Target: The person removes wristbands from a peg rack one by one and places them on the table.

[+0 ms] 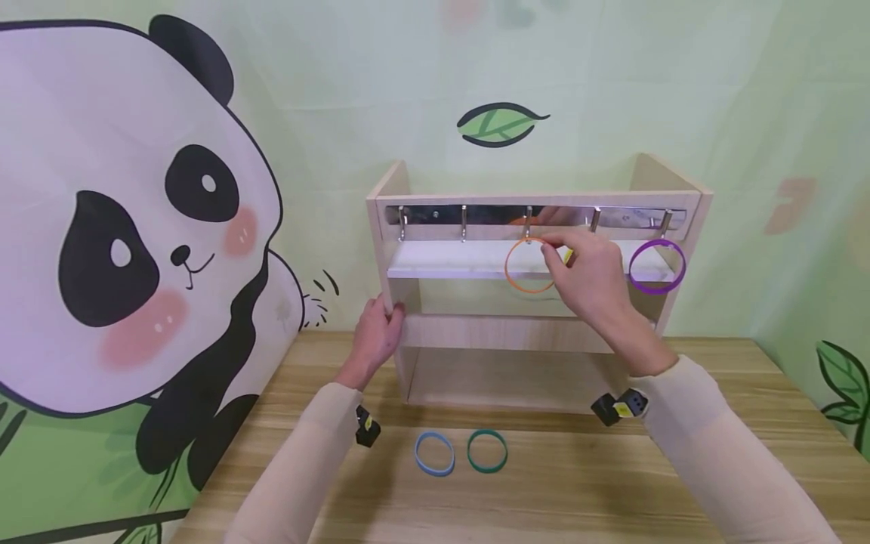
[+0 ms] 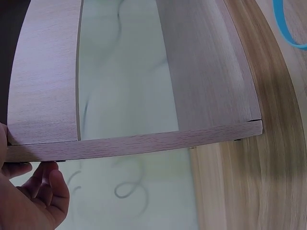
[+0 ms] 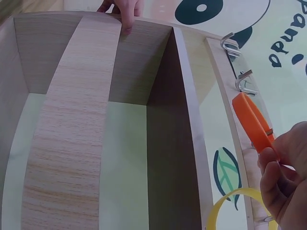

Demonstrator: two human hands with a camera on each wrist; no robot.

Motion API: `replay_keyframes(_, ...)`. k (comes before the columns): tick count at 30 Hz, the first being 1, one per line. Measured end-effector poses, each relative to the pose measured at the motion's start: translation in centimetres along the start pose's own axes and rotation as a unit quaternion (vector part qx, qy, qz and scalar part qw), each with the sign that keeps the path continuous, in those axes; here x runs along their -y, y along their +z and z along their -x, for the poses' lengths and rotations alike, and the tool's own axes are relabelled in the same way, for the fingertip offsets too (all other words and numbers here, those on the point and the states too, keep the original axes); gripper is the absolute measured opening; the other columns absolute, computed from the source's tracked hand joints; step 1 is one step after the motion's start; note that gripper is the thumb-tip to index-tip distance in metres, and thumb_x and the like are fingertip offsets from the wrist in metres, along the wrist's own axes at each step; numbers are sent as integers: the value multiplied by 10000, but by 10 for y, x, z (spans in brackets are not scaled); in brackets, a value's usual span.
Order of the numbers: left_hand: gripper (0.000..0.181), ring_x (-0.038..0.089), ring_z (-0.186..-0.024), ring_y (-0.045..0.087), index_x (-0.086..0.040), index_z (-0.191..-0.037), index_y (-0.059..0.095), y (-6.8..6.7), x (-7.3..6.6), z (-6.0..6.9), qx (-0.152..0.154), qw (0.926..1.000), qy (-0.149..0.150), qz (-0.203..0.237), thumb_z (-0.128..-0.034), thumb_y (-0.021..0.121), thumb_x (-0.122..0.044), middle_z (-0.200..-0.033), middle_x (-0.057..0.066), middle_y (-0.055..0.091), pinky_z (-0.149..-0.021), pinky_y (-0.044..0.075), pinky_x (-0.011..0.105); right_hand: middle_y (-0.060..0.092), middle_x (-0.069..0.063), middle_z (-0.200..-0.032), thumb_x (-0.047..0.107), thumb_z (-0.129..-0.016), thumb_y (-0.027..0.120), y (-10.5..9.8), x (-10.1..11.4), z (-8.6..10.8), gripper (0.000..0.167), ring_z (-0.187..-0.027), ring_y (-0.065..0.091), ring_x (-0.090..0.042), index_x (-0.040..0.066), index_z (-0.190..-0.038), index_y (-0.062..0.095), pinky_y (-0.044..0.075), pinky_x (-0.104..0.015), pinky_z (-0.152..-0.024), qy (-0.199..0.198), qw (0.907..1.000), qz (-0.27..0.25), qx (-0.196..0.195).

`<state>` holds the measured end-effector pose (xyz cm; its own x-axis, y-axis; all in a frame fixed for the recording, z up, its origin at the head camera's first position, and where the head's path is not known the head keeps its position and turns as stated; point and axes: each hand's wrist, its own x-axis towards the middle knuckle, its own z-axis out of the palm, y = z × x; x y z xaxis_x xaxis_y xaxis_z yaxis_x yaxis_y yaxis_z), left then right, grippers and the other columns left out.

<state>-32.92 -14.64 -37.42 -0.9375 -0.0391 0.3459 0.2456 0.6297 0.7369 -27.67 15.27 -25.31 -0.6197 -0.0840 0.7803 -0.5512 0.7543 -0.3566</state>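
The right-wrist view shows much of a yellow wristband [image 3: 241, 191] below the fingers, while the head view gives only a sliver of it behind the right hand [image 1: 596, 276]; it also reads "panda" lettering [image 3: 289, 40] on the backdrop. Only the head view takes in the purple wristband [image 1: 655, 290] hanging at the rightmost hook [image 1: 665, 222], and the green wristband [image 1: 487, 471] beside the blue wristband [image 1: 435, 473] on the wood-grain table [image 1: 578, 483]; the left-wrist view catches just a curve of the blue one. The orange wristband [image 3: 248, 125] looks like a thin, round hoop from the head, but a broad, flat, smooth strip from the right wrist. It is at the middle hook [image 1: 528, 219] of the pale wooden shelf [image 1: 513, 330]; whether the hook carries its weight cannot be told. The right hand pinches its edge between thumb and fingers, the tips brought together on the band. The left hand [image 1: 377, 332] is clamped on the shelf's left side panel [image 2: 139, 145], thumb on the inner side and curled fingers on the outer, well apart from the right hand.
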Motion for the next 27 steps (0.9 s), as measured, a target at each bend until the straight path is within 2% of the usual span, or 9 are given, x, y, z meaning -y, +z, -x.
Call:
replay_keyframes(14,440,295,-980,523,-66,-1350,470,1,3,2,-9,10000,-9,51,-991,393,-307,-1083,164,504,-783,526,454,693,-112,-931,114,-885,640,-4,4,2,188,-601,531,-207,37,-1036,722,417,-278,-541,16,9999,-102,-62)
replay_keyframes(20,440,295,-981,529,-72,-1358,460,1,4,1,2,9999,74,131,-993,386,-307,-1084,163,497,-779,531,455,695,-106,-919,120,-886,641,-6,6,2,189,-565,511,-193,44,-1039,724,369,-202,-487,20,9998,-122,-124)
replay_keyframes(27,439,303,-980,536,-73,-1354,463,1,2,1,-4,9999,40,162,-992,393,-311,-1085,166,497,-781,532,465,695,-88,-893,110,-878,649,-5,7,1,173,-538,496,-178,55,-1019,734,354,-190,-477,-226,9993,-183,-223)
